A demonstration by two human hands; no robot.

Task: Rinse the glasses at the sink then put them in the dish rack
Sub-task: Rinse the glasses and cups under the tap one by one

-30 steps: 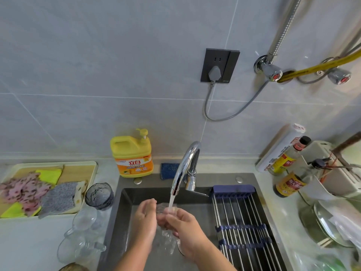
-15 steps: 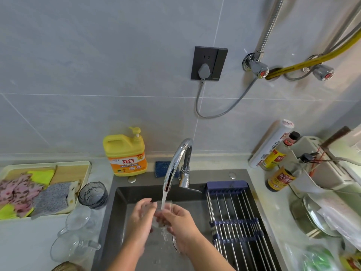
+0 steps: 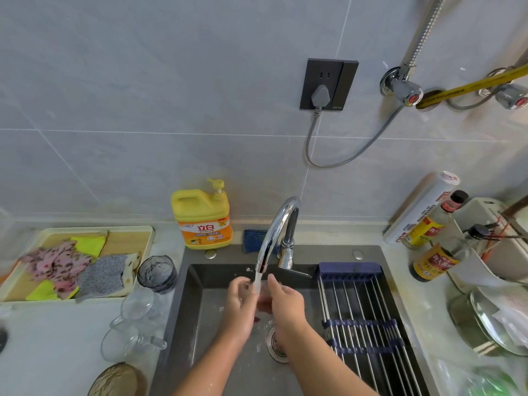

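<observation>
My left hand (image 3: 238, 302) and my right hand (image 3: 285, 302) hold a small clear glass (image 3: 261, 295) between them over the sink (image 3: 197, 310), right under the running stream from the chrome faucet (image 3: 274, 232). The glass is mostly hidden by my fingers and the water. The roll-up dish rack (image 3: 363, 324), steel rods with blue bands, lies over the sink's right half and holds nothing. On the counter left of the sink stand a dark grey tumbler (image 3: 156, 273) and two clear handled glasses (image 3: 137, 305) (image 3: 125, 342).
A yellow dish soap bottle (image 3: 203, 218) and a blue sponge (image 3: 254, 241) sit behind the sink. A tray with cloths (image 3: 71, 262) lies at the far left. Sauce bottles (image 3: 434, 258), a white roll, a holder and pot lids (image 3: 491, 324) crowd the right counter.
The view shifted slightly left and down. My hands have kept turning the glass under the stream and sit a little higher, closer to the spout.
</observation>
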